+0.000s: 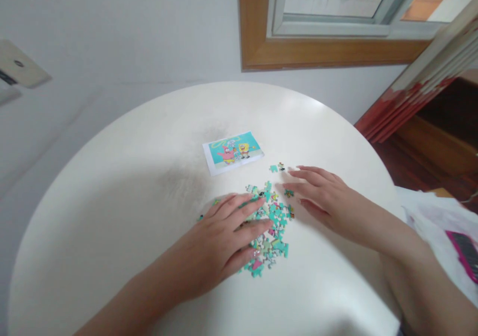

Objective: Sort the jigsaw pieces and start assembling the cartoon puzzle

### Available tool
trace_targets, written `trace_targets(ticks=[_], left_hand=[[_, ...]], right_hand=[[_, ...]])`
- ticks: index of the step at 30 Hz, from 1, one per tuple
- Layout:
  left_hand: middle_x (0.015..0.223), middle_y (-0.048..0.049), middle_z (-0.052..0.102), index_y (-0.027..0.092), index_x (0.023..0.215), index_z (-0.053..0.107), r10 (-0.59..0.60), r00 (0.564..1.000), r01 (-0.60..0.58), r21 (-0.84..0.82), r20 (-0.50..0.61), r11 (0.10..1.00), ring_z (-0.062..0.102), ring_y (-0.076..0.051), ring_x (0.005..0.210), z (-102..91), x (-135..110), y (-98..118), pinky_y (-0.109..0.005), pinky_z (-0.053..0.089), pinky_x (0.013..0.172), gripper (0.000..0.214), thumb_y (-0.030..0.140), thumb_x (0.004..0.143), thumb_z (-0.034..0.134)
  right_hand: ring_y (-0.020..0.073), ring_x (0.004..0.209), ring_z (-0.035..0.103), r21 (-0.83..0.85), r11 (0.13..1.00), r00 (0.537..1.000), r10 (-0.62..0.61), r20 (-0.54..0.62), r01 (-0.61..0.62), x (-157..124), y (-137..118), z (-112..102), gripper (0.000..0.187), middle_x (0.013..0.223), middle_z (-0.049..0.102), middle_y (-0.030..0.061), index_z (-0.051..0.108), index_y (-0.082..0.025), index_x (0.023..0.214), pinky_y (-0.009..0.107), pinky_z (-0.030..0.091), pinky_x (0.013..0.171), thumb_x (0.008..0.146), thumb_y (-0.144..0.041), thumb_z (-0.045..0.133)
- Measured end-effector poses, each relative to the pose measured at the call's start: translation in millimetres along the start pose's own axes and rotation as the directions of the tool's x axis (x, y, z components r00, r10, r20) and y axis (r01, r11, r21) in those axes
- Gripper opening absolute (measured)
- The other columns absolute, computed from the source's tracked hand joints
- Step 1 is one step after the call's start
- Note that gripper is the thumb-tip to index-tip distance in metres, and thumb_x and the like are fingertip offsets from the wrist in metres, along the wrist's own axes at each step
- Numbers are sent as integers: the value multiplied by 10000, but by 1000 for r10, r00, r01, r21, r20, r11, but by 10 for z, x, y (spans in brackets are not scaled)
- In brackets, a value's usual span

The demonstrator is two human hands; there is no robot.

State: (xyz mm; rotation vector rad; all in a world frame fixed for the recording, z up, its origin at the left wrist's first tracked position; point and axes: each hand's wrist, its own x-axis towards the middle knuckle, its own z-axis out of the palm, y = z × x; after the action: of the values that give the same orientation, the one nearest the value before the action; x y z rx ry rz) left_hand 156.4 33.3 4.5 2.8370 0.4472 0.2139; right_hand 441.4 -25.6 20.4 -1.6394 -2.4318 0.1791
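Note:
A loose heap of small jigsaw puzzle pieces (278, 216), mostly turquoise with bits of pink and yellow, lies on the white round table (112, 176). Over the heap's left side my left hand (224, 231) rests with fingers spread, hiding some pieces under it. My right hand (324, 194) is at the heap's right edge, fingers stretched out and apart, close to a stray dark-marked piece (289, 193). Just beyond its fingertips lie two separate puzzle pieces (274, 168). Behind the heap sits a printed picture card (235, 153) with cartoon figures on turquoise.
A wall with a wood-framed window (336, 52) stands behind the table. At the right are a red and white curtain (396, 104) and a white sheet or bag (421, 209) beside a pink-edged dark object (465, 254). A wall socket (22, 64) shows at the left.

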Motion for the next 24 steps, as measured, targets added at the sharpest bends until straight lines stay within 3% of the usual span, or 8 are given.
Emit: trace_targets(ticks=[3,6,10,20,24], left_hand=[[1536,-61,423,288,1430,500,-20,998,19,-16,-53,1000,352,-281,1408,-11,18,-37,-490,356,1156,445,237,988,494],[1487,-75,464,276,1435,494,-25,996,24,-21,-89,999,382,-273,1382,-11,20,-60,-479,367,1151,446,231,992,485],[1474,-76,473,277,1424,505,-19,995,16,-25,-98,1000,394,-272,1365,-2,14,-63,-479,373,1144,433,230,994,485],[1473,-81,468,271,1427,495,-16,994,12,-32,-110,999,391,-269,1353,-23,9,-43,-474,370,1136,428,242,1001,479],[1470,-84,470,271,1419,500,-23,993,19,-38,-117,999,396,-270,1350,-29,-3,-43,-474,375,1132,427,237,994,487]], right_hand=[[278,1171,562,45,998,997,48,-60,-45,162,-101,45,258,1230,661,92,702,-247,1175,475,483,976,984,-261,529],[281,1030,578,44,993,984,113,-139,-108,278,-179,155,173,1076,675,91,757,-244,1046,452,488,885,909,-265,653],[269,969,559,82,991,986,115,-124,-105,308,-201,248,184,1040,652,92,769,-242,1020,416,467,844,849,-207,711],[239,961,534,247,966,993,100,-61,-83,293,-144,325,172,978,631,72,718,-206,892,365,424,848,827,-76,624],[250,979,530,223,970,988,123,-99,-98,286,-136,335,238,1034,637,80,710,-207,1014,382,417,864,804,-101,676]])
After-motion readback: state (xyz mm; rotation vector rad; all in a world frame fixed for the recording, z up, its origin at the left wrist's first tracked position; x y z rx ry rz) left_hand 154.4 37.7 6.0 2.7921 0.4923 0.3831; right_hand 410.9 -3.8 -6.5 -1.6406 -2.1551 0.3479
